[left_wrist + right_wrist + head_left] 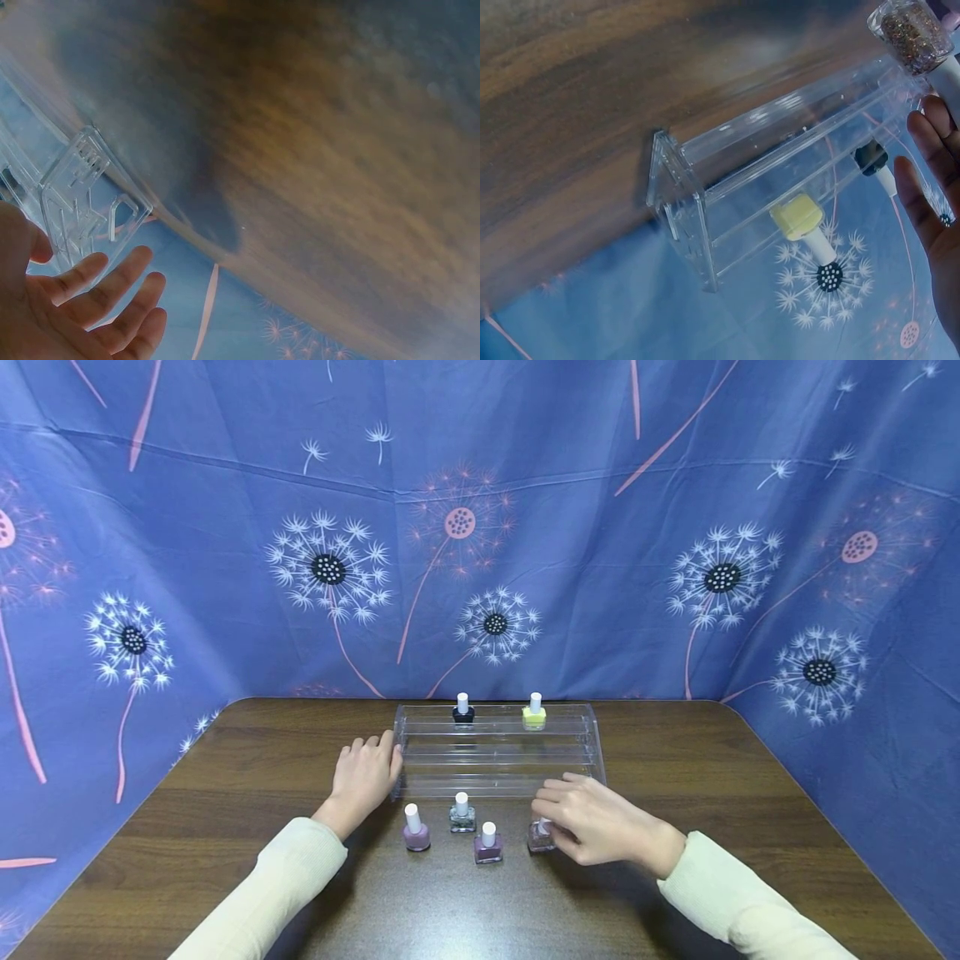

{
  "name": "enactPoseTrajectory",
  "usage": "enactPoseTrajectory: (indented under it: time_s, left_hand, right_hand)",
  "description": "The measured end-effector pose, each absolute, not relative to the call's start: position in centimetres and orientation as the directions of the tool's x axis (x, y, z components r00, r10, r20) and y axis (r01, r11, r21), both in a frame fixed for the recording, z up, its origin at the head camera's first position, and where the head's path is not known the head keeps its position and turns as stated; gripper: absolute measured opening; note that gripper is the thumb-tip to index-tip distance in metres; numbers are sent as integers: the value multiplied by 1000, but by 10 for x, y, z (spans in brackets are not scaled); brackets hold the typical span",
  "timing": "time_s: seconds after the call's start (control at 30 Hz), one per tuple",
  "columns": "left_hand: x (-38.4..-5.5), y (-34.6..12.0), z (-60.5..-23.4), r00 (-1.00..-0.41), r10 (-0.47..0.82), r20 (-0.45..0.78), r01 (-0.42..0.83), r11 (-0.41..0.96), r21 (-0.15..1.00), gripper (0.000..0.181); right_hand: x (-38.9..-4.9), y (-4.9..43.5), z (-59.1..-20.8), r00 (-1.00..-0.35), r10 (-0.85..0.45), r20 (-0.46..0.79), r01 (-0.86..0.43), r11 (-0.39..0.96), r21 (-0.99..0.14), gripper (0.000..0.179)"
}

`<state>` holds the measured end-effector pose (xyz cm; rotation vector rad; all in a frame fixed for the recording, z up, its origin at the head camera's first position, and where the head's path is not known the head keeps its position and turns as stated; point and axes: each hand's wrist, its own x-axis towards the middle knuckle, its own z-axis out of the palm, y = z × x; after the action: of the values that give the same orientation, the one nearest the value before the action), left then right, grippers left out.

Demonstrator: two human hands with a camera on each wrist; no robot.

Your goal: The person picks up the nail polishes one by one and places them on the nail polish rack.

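My right hand (588,818) pinches the white cap of a glittery nail polish bottle (541,837), partly hidden by the fingers. The right wrist view shows copper-brown flecks in this bottle (913,36). My left hand (364,774) is at the left end of the clear tiered rack (491,750). Its fingers (112,289) are extended and spread beside the rack's side panel (90,202). On the rack's top tier stand a black nail polish (463,714) and a yellow one (534,718). Before the rack stand a lilac bottle (416,835), a grey glitter bottle (462,817) and a purple bottle (488,847).
The brown wooden table (285,743) backs onto a blue dandelion-print cloth (585,577), which also hangs along both sides. The rack stands near the table's far edge. The loose bottles are grouped between my forearms.
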<state>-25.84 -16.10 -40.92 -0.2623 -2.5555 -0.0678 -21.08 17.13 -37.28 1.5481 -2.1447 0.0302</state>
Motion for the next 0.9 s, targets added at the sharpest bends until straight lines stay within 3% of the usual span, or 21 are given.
enactPoseTrajectory:
  time_s: [0.9]
  left_hand:
    - [-257, -160, -407, -828, 173, 534, 205, 979, 2, 22]
  right_hand:
    - [-234, 155, -357, -257, -872, 416, -892, 380, 245, 12]
